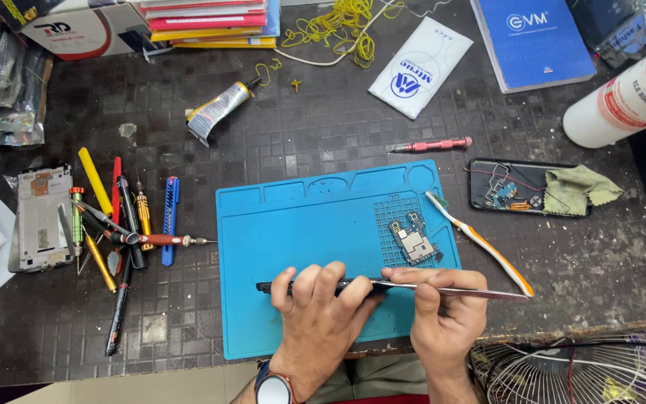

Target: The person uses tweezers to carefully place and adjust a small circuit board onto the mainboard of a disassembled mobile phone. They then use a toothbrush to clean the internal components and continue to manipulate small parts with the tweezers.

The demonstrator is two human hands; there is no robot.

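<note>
My left hand (315, 310) grips a thin black phone body (274, 286), held on edge over the blue repair mat (300, 217). My right hand (443, 307) pinches a long metal pry tool (487, 293) whose tip lies along the phone's top edge. A small circuit board (414, 241) rests on the mat's gridded patch just above my right hand. A white and orange toothbrush (487, 247) lies across the mat's right edge.
Screwdrivers, pens and tweezers (125, 224) lie left of the mat beside a bare phone frame (39, 217). A pink screwdriver (431, 145), glue tube (218, 108), open phone shell with cloth (532, 188), white bottle (626, 97) and a wire fan guard (570, 370) surround it.
</note>
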